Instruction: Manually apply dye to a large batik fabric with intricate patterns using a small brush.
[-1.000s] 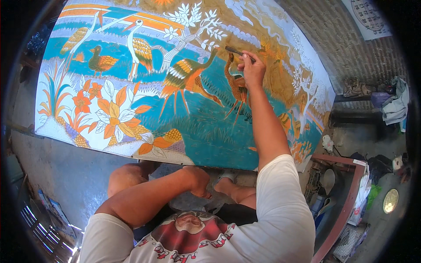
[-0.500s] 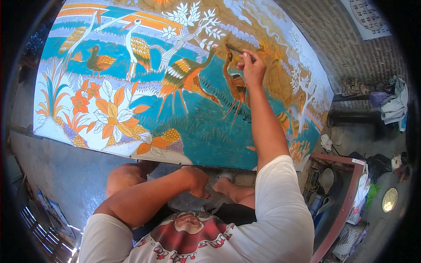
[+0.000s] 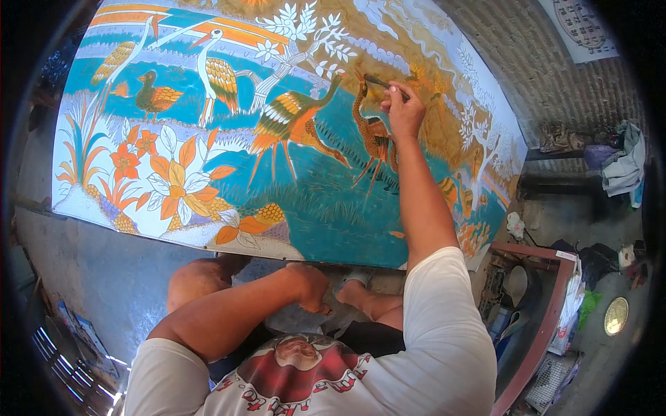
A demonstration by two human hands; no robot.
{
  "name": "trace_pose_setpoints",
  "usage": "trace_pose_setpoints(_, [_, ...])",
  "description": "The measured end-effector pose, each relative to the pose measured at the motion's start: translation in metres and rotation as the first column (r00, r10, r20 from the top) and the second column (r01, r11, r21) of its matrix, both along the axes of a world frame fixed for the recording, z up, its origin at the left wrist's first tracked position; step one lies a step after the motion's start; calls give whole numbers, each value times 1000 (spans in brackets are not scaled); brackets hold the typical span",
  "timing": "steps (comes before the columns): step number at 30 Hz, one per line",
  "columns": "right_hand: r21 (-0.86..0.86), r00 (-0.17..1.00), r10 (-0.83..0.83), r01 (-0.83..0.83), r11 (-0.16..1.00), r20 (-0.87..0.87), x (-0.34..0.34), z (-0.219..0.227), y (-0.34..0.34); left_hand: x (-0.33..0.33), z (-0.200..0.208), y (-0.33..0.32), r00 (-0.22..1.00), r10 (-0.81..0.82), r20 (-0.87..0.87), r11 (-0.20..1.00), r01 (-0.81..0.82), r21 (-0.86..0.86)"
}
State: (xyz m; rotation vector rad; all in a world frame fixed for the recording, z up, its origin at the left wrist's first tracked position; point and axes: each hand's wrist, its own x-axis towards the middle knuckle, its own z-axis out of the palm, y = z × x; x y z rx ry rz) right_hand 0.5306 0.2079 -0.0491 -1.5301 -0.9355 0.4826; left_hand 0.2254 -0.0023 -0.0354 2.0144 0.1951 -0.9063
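A large painted panel (image 3: 326, 225) lies before me, with cranes, a duck, flowers and trees over teal water and a brown-gold area. My right hand (image 3: 405, 109) is closed around a dark-handled paintbrush (image 3: 377, 81). Its tip meets the panel at the head and neck of a dark orange-brown crane (image 3: 373, 135); whether it touches there is too small to tell. Below the panel's near edge, my left hand (image 3: 310, 288) hangs with its fingers curled downward. The inside of that hand is hidden, so anything in it cannot be made out.
A reddish frame (image 3: 534, 353) stands at the lower right with a pan and other items inside. Grey cloths (image 3: 623, 163) hang at the right, below a corrugated wall (image 3: 499, 41). A round gold-coloured lid (image 3: 616, 316) lies on the floor. My knee (image 3: 198, 284) is close to the panel.
My right hand has shifted slightly down and to the right with the paintbrush, and the brush tip has moved from above the crane's head to beside it. My left hand looks unmoved.
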Motion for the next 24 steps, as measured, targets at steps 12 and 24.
trace_pose_setpoints(12, [1,995,73,-73,997,66,-16,4,12,0,2,0,999,-6,32,1000,6,-1])
trace_pose_setpoints(24, [41,997,65,-63,997,-39,-33,2,4,0,8,1,1000,-2,20,1000,1,29])
